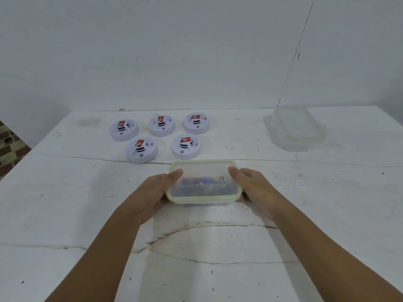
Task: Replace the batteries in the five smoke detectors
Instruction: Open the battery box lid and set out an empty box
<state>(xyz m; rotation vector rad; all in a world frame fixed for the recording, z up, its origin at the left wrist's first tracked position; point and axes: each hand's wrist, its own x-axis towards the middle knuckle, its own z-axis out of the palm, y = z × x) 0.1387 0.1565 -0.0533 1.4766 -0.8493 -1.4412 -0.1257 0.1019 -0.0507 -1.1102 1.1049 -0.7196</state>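
Five smoke detectors [156,136] grouped toward the far left of the tabletop [65,203]: three in a back row, two in front. Lidded container [204,182] at the middle, just before the detectors, left hand [157,190] and right hand [253,186] at its ends. Second container [298,123] near the far right edge, well apart.

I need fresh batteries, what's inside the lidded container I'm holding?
Through the cloudy lid of the container, dark blue and yellowish shapes show, possibly batteries. The lid blurs them, so what they are and how many cannot be told.
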